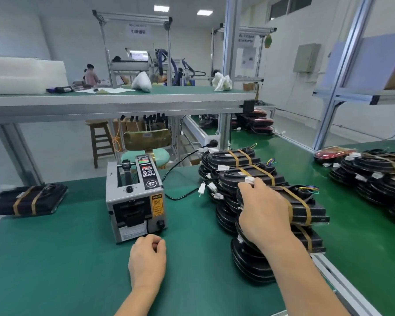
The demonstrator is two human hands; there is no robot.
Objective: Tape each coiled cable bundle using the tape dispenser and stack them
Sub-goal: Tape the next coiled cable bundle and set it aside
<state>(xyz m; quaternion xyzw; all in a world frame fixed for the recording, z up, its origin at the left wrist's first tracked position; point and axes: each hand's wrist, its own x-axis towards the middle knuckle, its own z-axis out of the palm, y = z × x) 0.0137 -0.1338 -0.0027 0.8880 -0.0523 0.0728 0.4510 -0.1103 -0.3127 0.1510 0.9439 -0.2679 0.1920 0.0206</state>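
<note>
The left hand (146, 258) rests on the green mat (55, 258) with its fingers curled under; whether they pinch anything cannot be told. The tape dispenser (135, 197) stands just beyond it at 12 o'clock, its front outlet facing the knuckles.

At 3 o'clock from that hand, the right hand (265, 213) lies palm down on the top bundle (306, 206) of the nearest stack (249, 261). It grasps that bundle, fingers hooked over its far left edge beside a white connector (249, 179). Two tan tape bands cross the bundle just right of the hand.

More taped stacks (235, 160) run on toward 12 o'clock. A single taped bundle (30, 199) lies at 9 o'clock of the dispenser, well apart. Other black stacks (374, 176) sit at 2 o'clock on the far mat, with a red lamp (331, 153) beside them.
</note>
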